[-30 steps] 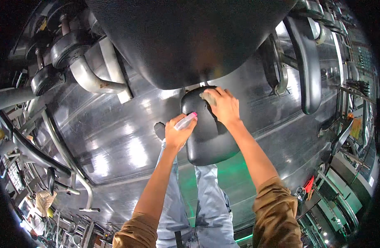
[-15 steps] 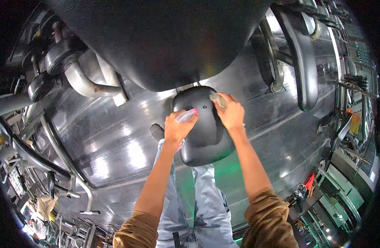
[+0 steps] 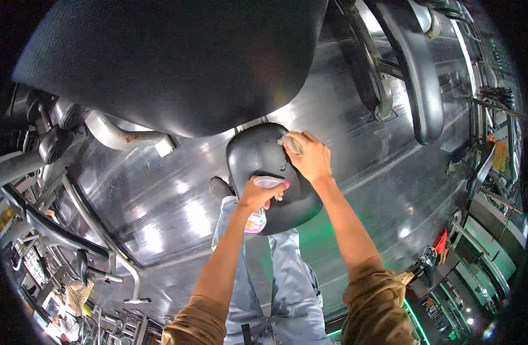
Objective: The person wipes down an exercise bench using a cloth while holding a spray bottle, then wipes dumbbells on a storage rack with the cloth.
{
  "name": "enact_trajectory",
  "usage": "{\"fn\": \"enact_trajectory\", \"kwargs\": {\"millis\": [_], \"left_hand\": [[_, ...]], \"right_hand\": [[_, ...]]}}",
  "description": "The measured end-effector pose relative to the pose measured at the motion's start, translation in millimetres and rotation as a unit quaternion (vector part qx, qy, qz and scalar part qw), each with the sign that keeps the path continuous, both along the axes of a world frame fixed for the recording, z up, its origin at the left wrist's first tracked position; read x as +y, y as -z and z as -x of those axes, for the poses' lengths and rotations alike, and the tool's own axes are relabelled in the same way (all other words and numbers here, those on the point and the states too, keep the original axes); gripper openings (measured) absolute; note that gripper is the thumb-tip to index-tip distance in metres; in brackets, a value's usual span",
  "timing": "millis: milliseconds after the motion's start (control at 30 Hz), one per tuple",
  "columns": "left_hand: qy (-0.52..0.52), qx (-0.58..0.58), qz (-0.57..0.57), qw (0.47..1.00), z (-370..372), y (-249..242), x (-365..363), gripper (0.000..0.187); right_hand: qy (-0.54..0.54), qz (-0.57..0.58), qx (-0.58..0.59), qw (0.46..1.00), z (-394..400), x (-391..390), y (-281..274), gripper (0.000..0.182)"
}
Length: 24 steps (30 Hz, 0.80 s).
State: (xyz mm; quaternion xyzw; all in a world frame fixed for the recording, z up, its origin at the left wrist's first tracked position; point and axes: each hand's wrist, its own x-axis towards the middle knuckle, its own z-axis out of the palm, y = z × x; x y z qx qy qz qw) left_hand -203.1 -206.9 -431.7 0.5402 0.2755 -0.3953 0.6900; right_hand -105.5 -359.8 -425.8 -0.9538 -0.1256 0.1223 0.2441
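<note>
A gym with a shiny dark floor. My right hand presses a cloth flat onto a black seat, fingers closed over it. Just left, my left hand grips a spray bottle, nozzle pointing toward the seat.
</note>
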Motion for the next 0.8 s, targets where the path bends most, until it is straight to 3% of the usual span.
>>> {"fn": "enact_trajectory", "kwargs": {"millis": [100,267,467,567,633,767,800], "left_hand": [[-0.024,0.029,-0.025,0.999,-3.6,-5.4,-2.5,0.024],[-0.033,0.046,-0.031,0.998,-1.8,-2.5,-2.1,0.025],[-0.033,0.048,-0.019,0.998,-2.7,-4.5,0.3,0.028],[-0.039,0.049,-0.015,0.998,-3.6,-2.4,1.3,0.029],[-0.032,0.053,-0.017,0.998,-1.4,-2.4,1.5,0.029],[-0.031,0.074,-0.020,0.997,1.0,5.9,2.3,0.033],[-0.026,0.076,-0.018,0.997,0.1,4.9,3.0,0.033]], "right_hand": [[0.082,-0.054,0.015,0.995,11.4,3.8,1.0,0.028],[0.079,-0.060,0.027,0.995,61.1,-30.1,-6.2,0.028],[0.172,-0.104,0.047,0.978,28.6,-20.5,17.4,0.027],[0.203,-0.151,0.123,0.960,-2.6,-12.4,49.9,0.031],[0.212,-0.213,0.234,0.925,-3.4,-23.7,52.1,0.037],[0.205,-0.163,0.242,0.934,25.3,-54.3,26.8,0.038],[0.232,-0.177,0.289,0.912,33.6,-61.5,20.1,0.038]]}}
